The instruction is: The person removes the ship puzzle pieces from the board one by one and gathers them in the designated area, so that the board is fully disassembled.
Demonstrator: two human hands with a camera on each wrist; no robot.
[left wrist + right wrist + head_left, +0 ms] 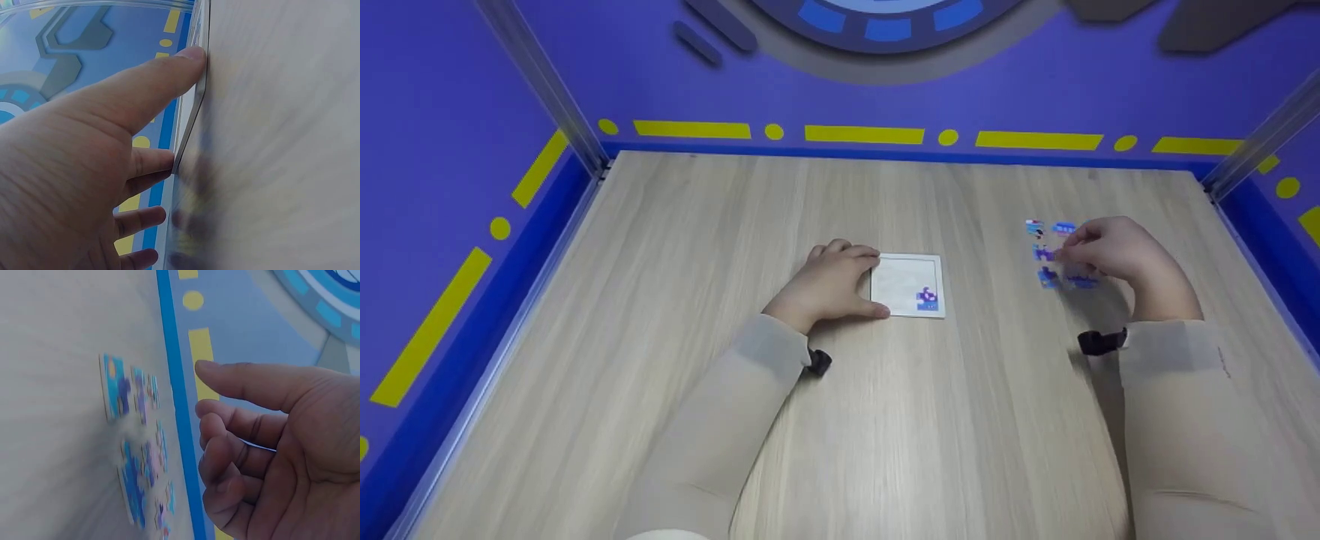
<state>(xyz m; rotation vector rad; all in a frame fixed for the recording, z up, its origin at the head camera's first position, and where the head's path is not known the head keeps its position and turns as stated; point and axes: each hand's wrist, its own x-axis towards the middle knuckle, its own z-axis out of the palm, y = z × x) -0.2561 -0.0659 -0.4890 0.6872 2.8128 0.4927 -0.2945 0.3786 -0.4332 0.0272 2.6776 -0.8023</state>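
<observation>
In the head view my left hand holds a square white puzzle board by its left side, the thumb at the near corner and a finger at the far one. The left wrist view shows that thumb lying on the board's rim. One joined patch of purple and blue puzzle pieces sits in the board's lower right corner. My right hand hovers over loose puzzle pieces, fingertips near a purple piece. In the right wrist view its thumb and curved fingers stand apart, with nothing between them.
Several loose jigsaw pieces lie in rough rows on the wooden table, right of the board. Blue panels with yellow dashes wall the table's back and sides. Dark wrist camera mounts stick out from both sleeves.
</observation>
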